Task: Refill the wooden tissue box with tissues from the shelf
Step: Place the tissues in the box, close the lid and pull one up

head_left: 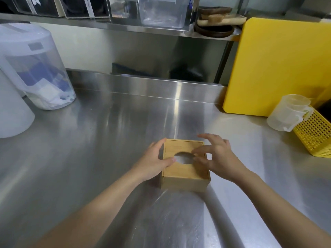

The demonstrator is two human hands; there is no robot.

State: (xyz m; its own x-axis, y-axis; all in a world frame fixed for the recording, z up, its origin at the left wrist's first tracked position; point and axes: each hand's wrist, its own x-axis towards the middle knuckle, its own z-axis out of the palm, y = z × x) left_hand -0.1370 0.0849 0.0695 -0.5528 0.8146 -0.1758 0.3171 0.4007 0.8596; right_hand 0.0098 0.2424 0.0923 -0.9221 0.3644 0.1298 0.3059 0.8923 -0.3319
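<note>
Two bare forearms reach forward over a steel counter (111, 133). Between the hands sits the wooden tissue box (184, 171), square, its lid on, with an oval opening (184, 157) in the top showing pale grey inside. Left hand (154, 162) lies open against the box's left side, thumb resting on the lid by the opening. Right hand (217, 155) hovers over the box's right edge, fingers loosely spread and curled, its thumb and forefinger close together at the opening's right rim; whether they pinch anything cannot be told. Beyond the left hand, far off, stands a clear lidded container (35, 68) holding blue and white packets. Beyond the right hand lean a yellow cutting board (279, 65), stacked clear measuring cups (288, 113) and a yellow perforated basket (315, 135). Overhead runs a shelf (125, 26) with clear bins.
</note>
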